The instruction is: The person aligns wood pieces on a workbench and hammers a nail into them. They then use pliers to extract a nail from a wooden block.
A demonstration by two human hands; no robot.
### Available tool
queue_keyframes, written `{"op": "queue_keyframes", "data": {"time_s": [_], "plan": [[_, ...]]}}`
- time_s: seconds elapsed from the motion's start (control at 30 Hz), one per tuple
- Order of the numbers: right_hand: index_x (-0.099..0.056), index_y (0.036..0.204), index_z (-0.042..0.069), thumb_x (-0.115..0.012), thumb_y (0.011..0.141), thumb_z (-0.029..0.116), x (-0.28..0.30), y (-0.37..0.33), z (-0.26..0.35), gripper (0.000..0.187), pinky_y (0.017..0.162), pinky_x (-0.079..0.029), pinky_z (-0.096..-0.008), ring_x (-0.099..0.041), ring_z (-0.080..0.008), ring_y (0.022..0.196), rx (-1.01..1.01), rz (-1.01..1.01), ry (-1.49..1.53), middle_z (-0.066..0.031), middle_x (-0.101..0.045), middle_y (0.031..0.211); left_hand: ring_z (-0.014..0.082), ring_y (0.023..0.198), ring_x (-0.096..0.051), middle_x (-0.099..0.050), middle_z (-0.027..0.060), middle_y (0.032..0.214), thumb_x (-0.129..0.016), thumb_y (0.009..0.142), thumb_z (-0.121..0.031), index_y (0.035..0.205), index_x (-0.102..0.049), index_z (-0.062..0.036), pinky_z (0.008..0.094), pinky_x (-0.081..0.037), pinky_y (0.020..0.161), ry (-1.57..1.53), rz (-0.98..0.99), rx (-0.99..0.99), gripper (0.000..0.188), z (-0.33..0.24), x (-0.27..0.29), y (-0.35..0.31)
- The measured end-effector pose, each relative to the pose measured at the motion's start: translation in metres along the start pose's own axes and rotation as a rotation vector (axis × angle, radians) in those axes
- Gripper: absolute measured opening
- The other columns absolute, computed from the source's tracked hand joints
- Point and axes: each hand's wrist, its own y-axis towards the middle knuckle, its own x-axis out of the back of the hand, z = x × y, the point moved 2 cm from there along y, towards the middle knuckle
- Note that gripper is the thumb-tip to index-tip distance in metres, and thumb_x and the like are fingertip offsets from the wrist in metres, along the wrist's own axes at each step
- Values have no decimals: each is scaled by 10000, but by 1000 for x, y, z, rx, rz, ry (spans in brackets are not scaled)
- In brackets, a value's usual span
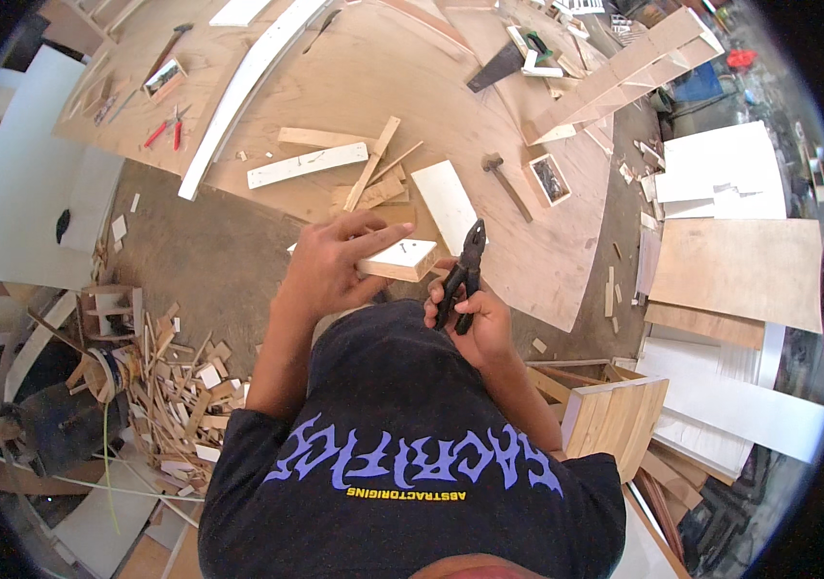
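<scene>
My left hand [325,265] grips a short wooden block [414,259] with a white top face, its fingers over the top and its thumb at the near side. A nail or screw seems to stand on that white face by my fingertips. In my right hand [484,333] is a pair of black pliers [473,253], the handles in my fingers and the jaws pointing up and away. The jaws are beside the block's right end, apart from it. Just beyond lie a white board [446,203] and a white strip with small holes or nails [306,165].
A plywood worktop [557,261] spreads ahead, bearing a hammer [507,183], a small box of nails [549,180], red-handled pliers [167,127], a handsaw [499,68] and a long white curved strip [238,106]. Wood scraps [185,386] are heaped at left; panels [735,270] stand at right.
</scene>
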Motion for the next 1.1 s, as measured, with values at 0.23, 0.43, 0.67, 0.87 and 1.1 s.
{"op": "queue_keyframes", "data": {"time_s": [0.23,0.43,0.67,0.87,1.1], "plan": [[-516,1407,-21,-517,849,33,42,6,0,561,743,-531,-367,-617,-212,817,17,-234,-99,-109,-637,993,354,786,-712,-727,163,903,-796,827,-310,1196,-731,-92,425,-560,703,-171,-20,95,433,6,-36,0],[-528,1422,69,-590,896,98,208,41,-23,530,843,-534,-460,-650,-344,915,123,-694,-912,-161,-646,1069,397,785,-706,-695,237,811,-716,946,-437,1082,-693,-15,466,-524,680,-42,178,445,444,46,-119,6],[-453,1495,111,-659,882,111,307,13,-15,646,986,-489,-502,-579,-434,1183,46,-1028,-1547,-227,-544,1255,346,819,-742,-728,201,831,-561,1029,-532,1196,-678,-12,436,-551,734,-206,172,720,559,55,-216,-25],[-469,1481,94,-698,805,29,354,18,29,716,1056,-426,-530,-528,-426,1213,343,-804,-1787,-238,-463,1358,230,807,-744,-719,168,839,-518,1047,-564,1229,-666,18,396,-563,749,-386,95,855,628,42,-264,-10],[-496,1466,108,-740,810,74,339,44,61,701,1136,-358,-536,-430,-415,1369,400,-655,-1834,-229,-447,1433,333,868,-718,-712,235,957,-605,1031,-410,1201,-679,19,447,-548,780,-108,-37,803,467,49,-296,18]]}}
